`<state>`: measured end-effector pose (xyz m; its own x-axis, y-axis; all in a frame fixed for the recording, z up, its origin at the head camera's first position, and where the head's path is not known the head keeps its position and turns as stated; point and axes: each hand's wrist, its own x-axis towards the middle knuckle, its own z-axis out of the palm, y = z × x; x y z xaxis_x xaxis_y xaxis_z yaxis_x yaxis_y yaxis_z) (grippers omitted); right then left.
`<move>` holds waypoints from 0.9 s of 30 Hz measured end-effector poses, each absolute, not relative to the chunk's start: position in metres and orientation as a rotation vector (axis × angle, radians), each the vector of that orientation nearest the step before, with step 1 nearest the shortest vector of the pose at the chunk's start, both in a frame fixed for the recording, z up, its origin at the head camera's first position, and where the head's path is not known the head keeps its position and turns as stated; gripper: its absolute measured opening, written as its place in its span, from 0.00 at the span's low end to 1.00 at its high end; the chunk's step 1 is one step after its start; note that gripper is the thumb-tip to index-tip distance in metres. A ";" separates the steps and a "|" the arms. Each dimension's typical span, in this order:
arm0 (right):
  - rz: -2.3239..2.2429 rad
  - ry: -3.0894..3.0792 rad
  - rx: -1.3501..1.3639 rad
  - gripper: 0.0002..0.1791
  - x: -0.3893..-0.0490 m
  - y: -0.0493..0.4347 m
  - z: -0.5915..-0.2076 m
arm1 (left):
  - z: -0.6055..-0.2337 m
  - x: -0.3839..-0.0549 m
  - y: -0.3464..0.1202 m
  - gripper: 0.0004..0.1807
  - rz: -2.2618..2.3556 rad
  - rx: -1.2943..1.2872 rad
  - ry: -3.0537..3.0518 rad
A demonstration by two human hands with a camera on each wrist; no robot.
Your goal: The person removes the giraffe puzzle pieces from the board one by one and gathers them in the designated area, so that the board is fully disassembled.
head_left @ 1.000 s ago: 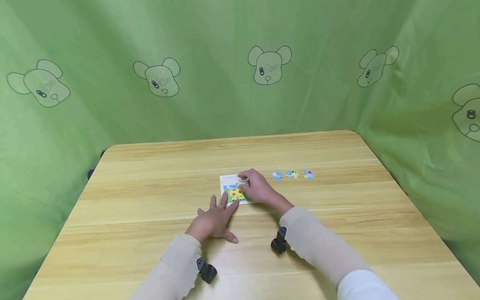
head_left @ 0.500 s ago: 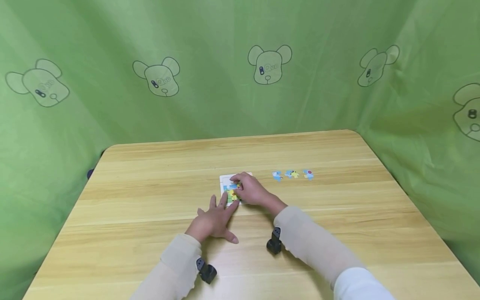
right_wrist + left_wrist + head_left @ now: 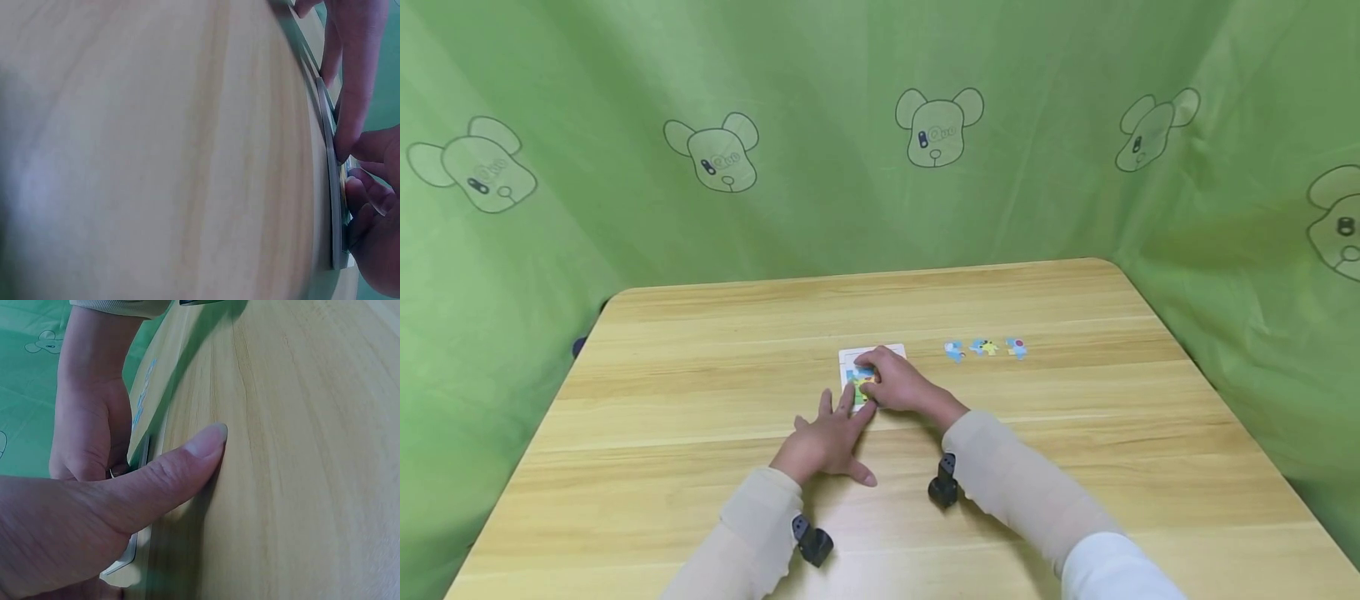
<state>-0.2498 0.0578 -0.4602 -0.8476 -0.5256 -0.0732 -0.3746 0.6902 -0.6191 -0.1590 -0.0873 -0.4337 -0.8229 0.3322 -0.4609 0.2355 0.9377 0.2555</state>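
Observation:
A small jigsaw puzzle in a white tray (image 3: 850, 357) lies on the table, with a yellow, green and blue picture showing in its lower part. My left hand (image 3: 827, 442) has spread, straight fingers, and the fingertips rest on the tray's near edge. In the left wrist view its thumb (image 3: 181, 469) sticks out over the wood. Over the right part of the puzzle is my right hand (image 3: 898, 382), with thumb and fingers curled together in a pinch at a puzzle piece. That piece is mostly hidden by the fingers. The right wrist view shows the curled right-hand fingers (image 3: 369, 194) low over the tray.
To the right of the tray lie three loose puzzle pieces in a row: a blue-white one (image 3: 954, 351), a yellow-blue one (image 3: 984, 347) and one with a red spot (image 3: 1017, 347). The wooden table (image 3: 700, 350) is bordered by a green curtain (image 3: 820, 200).
My right hand has moved slightly left and down over the puzzle, covering more of the picture. The pale piece glimpsed in its fingers earlier is out of sight. My left hand has stayed put.

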 end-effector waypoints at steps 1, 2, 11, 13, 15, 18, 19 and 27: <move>-0.891 2.657 -0.727 0.25 -0.250 0.058 -0.460 | -0.434 -0.159 -0.087 0.61 0.254 0.406 2.577; -0.889 2.656 -0.735 0.25 -0.249 0.058 -0.460 | -0.433 -0.159 -0.088 0.61 0.256 0.406 2.577; -0.879 2.649 -0.777 0.24 -0.248 0.058 -0.462 | -0.432 -0.156 -0.089 0.60 0.262 0.410 2.573; -0.868 2.648 -0.782 0.24 -0.248 0.058 -0.462 | -0.432 -0.156 -0.090 0.60 0.261 0.408 2.570; -0.852 2.648 -0.786 0.25 -0.249 0.058 -0.462 | -0.431 -0.156 -0.090 0.60 0.261 0.406 2.566; -0.840 2.650 -0.789 0.25 -0.249 0.058 -0.462 | -0.431 -0.154 -0.090 0.60 0.268 0.406 2.563; -0.837 2.650 -0.789 0.25 -0.249 0.059 -0.462 | -0.431 -0.154 -0.090 0.60 0.269 0.408 2.563; -0.842 2.648 -0.782 0.26 -0.249 0.060 -0.461 | -0.429 -0.149 -0.088 0.61 0.258 0.434 2.563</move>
